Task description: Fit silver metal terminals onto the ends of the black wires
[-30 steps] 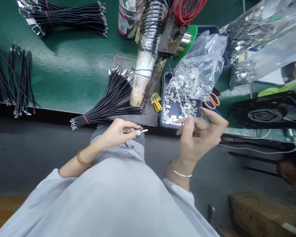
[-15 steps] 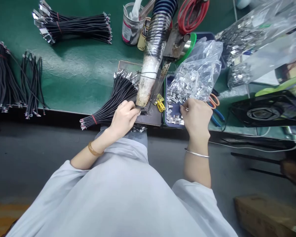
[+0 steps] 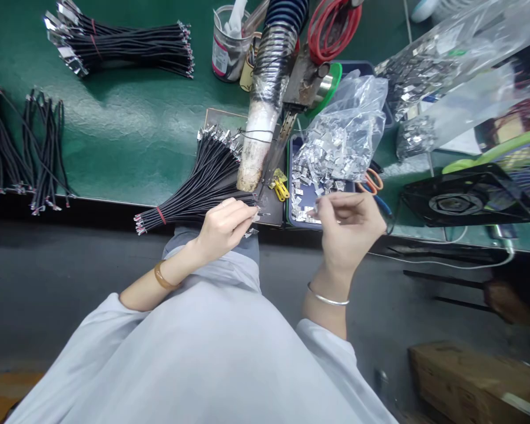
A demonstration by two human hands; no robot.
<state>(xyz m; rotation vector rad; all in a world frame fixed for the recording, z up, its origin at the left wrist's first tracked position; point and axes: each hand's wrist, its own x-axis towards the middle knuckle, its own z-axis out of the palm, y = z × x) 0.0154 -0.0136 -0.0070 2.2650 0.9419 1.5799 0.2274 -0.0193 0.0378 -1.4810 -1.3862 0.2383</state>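
My left hand (image 3: 228,228) is closed in a pinch at the table's front edge, on a black cable whose thin end sticks out past the fingertips. Beside it lies a fanned bundle of black cables (image 3: 198,182), tied with a red band at the near left and tipped with metal connectors at the far end. My right hand (image 3: 351,229) pinches a small metal connector shell, partly blurred, just off the near edge of the blue tray (image 3: 311,225). Loose metal shells (image 3: 298,176) lie in that tray, with a clear plastic bag (image 3: 357,112) of more shells on top.
A taped hose (image 3: 262,118) and a soldering tool (image 3: 287,126) reach down between my hands. A yellow clip (image 3: 281,187) sits near the tray. Orange-handled pliers (image 3: 373,179) and a black fan (image 3: 457,200) are at right. More cable bundles (image 3: 128,47) lie at left.
My right hand has lifted from the tray's shells and turned toward the left, a small shell now between its fingertips. My left hand has moved slightly toward me with the cable end.
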